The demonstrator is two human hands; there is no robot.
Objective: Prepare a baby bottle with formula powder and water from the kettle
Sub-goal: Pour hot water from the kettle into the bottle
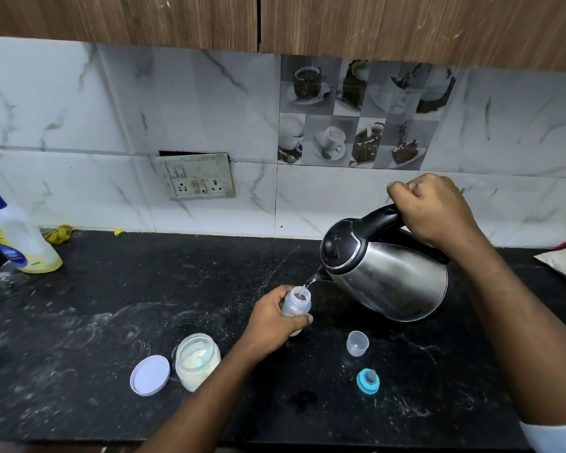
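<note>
Head view:

- The black speckled stone bench [144,289] carries all items. The small clear plastic baby bottle [297,304] is at mid-bench, roughly halfway between back wall and front edge, upright, with its neck open.
- The left hand [275,325] grasps the bottle, with fingers and thumb wrapped round its body. Whether the base rests on the bench cannot be told.
- The right hand [435,210] is clenched round the black handle of the stainless-steel electric kettle [389,279]. The kettle is lifted and tipped to the left, and its spout is just above the bottle's mouth.
- A thin stream of water [309,284] runs from the spout into the neck.
- The open glass jar of white formula powder [197,361] stands towards the front edge, left of the bottle. Its round lilac lid [150,375] lies just beside it.
- The clear plastic bottle cap [357,343] and the teal screw collar with teat [368,381] lie apart, right of the bottle and nearer the front edge.
- A dish-liquid bottle with blue cap [16,240] stands at the back left.
- Judgement: the step in hand is filling with water. The level inside the bottle is not readable.
- The next move calls for righting the kettle once the level suffices and setting it down. The collar with teat is then fitted.
- Risk: the neck is narrow, so a slight drift of the spout would spill water over the holding fingers.
</note>
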